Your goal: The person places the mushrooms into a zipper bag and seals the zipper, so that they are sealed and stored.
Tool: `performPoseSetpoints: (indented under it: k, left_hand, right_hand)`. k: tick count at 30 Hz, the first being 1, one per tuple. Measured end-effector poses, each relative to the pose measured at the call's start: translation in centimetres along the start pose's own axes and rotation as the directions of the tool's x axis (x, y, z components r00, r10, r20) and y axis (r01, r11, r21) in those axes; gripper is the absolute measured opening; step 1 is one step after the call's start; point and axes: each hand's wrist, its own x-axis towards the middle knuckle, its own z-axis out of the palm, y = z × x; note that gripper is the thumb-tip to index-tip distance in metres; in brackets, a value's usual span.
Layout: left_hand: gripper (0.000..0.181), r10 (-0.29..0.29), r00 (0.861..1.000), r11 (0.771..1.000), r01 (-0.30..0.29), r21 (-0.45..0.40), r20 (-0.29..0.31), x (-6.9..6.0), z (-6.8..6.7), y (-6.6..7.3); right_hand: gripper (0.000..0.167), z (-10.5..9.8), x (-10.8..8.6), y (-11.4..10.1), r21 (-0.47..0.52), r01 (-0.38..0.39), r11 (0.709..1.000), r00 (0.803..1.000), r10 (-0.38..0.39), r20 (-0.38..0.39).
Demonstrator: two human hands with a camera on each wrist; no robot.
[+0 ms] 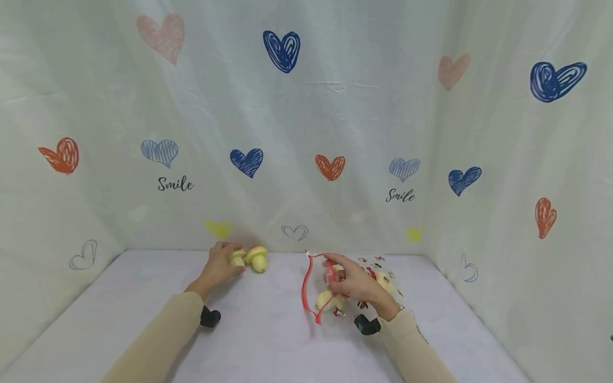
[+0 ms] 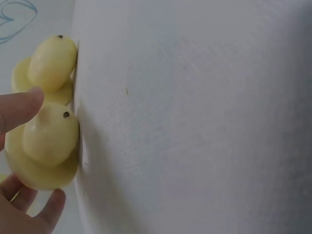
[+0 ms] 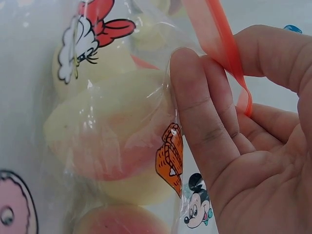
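Left hand [image 1: 221, 264], far side of bench [image 1: 268, 330], left of centre: fingers curled round yellow mushroom-shaped piece [image 2: 51, 141]. Second piece [image 1: 259, 261] just beside, right. Right hand [image 1: 354, 282], right of centre: fingers pinch red edge [image 1: 304, 290] of clear printed bag [image 3: 168, 146]; yellow-pink pieces [image 3: 107, 126] inside.

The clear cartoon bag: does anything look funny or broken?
The red plastic strip on the clear, cartoon-printed plastic bag looks crooked, bowing into a loop at the mouth, with the right hand holding one side. No rip or spill shows.
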Motion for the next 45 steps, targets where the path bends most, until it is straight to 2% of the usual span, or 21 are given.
performPoseSetpoints:
  k: [11, 20, 31, 39, 45]
  left_hand:
    - [0.057, -0.012, 1.000, 1.000, 0.012, -0.028, -0.003, 0.1, 0.4, -0.5]
    - [0.055, -0.029, 0.999, 0.998, 0.028, -0.057, -0.014, 0.1, 0.5, -0.7]
    - [0.055, -0.036, 0.999, 0.998, 0.035, -0.047, -0.031, -0.4, 0.3, -0.5]
    - [0.054, -0.006, 1.000, 0.998, 0.006, -0.062, -0.003, -0.9, 0.0, -0.7]
    - [0.056, 0.015, 1.000, 0.998, -0.014, -0.061, 0.019, -1.7, -0.3, -0.3]
  right_hand:
    - [0.068, 0.1, 0.1, 0.1, -0.025, 0.000, 1.000, 1.000, 0.000, -0.011]
    - [0.066, 0.0, 0.2, 0.3, -0.007, 0.000, 1.000, 1.000, 0.000, -0.002]
    - [0.066, 0.1, 0.1, 0.2, -0.007, 0.004, 1.000, 1.000, -0.004, -0.008]
    - [0.066, 0.0, 0.0, -0.1, -0.002, 0.002, 1.000, 1.000, -0.002, -0.002]
    - [0.065, 0.1, -0.1, -0.5, -0.014, 0.001, 1.000, 1.000, -0.001, -0.003]
